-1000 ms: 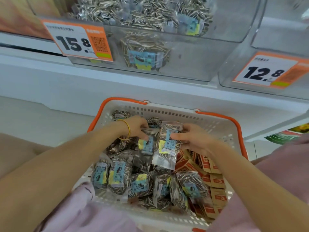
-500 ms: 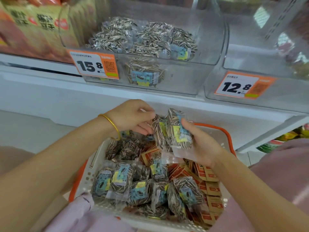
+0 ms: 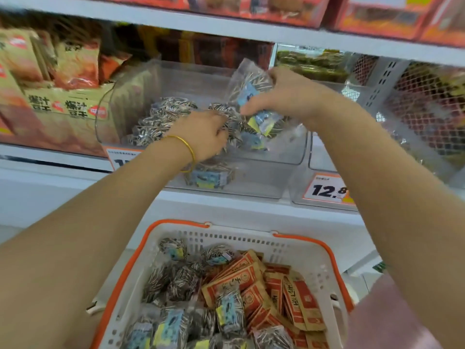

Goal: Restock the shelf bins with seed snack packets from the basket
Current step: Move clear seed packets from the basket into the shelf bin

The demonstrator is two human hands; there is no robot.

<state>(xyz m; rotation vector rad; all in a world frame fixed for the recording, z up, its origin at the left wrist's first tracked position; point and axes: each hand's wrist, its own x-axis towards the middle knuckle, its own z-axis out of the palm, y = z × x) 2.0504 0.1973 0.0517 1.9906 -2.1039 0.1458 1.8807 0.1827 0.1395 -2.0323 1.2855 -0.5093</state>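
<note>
Both hands are up inside the clear shelf bin [image 3: 286, 157]. My right hand [image 3: 284, 96] grips a clear packet of striped sunflower seeds [image 3: 247, 84] with a blue label, tilted above the bin's pile. My left hand [image 3: 203, 134], with a gold bangle on the wrist, holds a seed packet [image 3: 226, 114] low in the bin, its fingers curled among the packets. More seed packets [image 3: 161, 119] lie in the bin's left half. Below, the white basket [image 3: 251, 238] with orange handles holds several seed packets [image 3: 226, 313].
Red-and-brown paper snack packets [image 3: 284, 293] fill the basket's right side. A second clear bin [image 3: 302, 195] with a 12.8 price tag stands to the right. Bagged snacks [image 3: 73, 69] sit left of the bin. A white shelf edge [image 3: 226, 23] runs above, close over the hands.
Both hands have risen from the basket to the shelf bin, carrying seed packets. The view has tilted up, and the basket now sits lower in the picture.
</note>
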